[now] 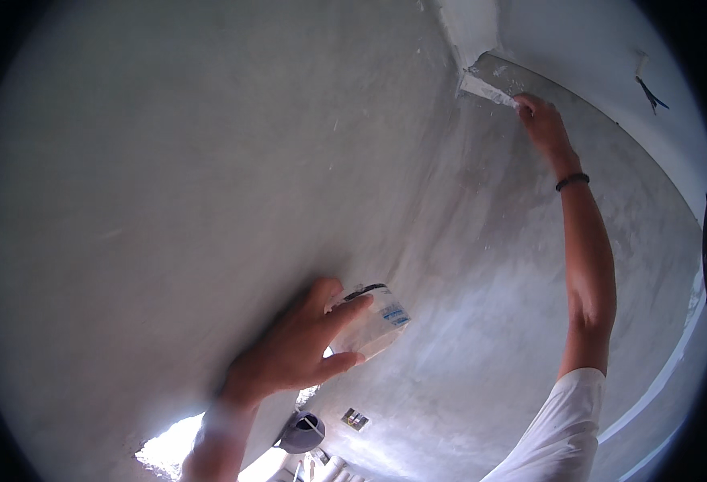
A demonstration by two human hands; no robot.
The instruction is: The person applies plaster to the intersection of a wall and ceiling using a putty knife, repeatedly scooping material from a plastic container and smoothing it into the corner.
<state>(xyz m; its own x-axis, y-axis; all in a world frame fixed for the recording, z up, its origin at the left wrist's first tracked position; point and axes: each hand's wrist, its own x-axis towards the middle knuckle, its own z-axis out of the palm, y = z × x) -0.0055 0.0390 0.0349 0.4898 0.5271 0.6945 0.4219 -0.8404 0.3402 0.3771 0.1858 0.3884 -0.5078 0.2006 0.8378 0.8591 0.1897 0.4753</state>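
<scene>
High at the upper right, my right hand (pixel 543 132) is closed on the end of a pale, flat scraper (pixel 488 88). The scraper's far edge touches the top corner where the grey walls meet a white surface; its handle is hidden in my fingers. Lower down, near the middle, my left hand (pixel 297 345) has its fingers bent round a clear plastic container (pixel 377 321) with blue print and a dark band at its rim. The hand's back is close to the grey wall (pixel 168 201). What the container holds cannot be made out.
Loose wires (pixel 651 95) hang from the white ceiling (pixel 602 56) at the upper right. Below are a dark bucket (pixel 302 432) and a wall socket box (pixel 355 418). Bright light comes through a rough opening (pixel 170 447) at the lower left.
</scene>
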